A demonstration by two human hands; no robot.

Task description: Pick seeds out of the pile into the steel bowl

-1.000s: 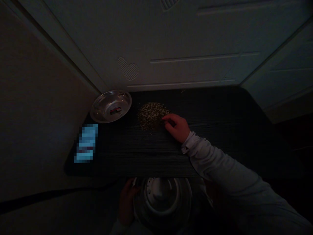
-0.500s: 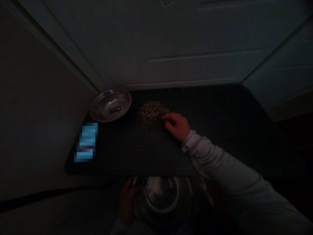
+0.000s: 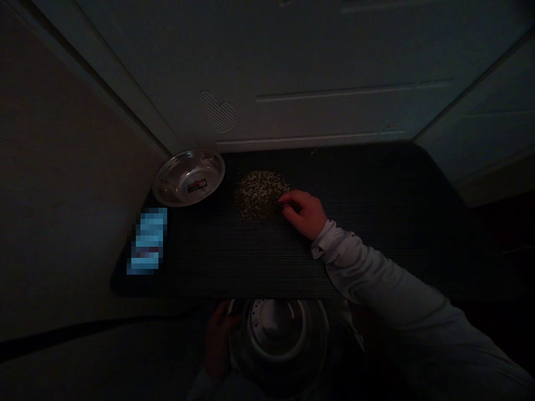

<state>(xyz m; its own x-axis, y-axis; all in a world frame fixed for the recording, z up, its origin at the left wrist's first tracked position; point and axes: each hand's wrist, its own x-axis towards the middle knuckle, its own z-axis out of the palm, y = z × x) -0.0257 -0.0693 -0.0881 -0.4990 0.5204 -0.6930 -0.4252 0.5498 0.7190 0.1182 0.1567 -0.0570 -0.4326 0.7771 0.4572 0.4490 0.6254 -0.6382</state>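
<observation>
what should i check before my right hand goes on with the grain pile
1. Right hand at the pile: ok, fingertips at its right edge
2. Grip on a single grain: cannot tell, too dark and small
3. Grains all gathered: not ok, a few strays lie around the pile
4. Left hand at the lower metal vessel: ok, at its left side
5. Label off the upper bowl: not ok, it shows inside

Lt/dk grain pile (image 3: 259, 194) loose on tbl (image 3: 225, 262), rnd metal vessel (image 3: 273, 356) below edge.
</observation>
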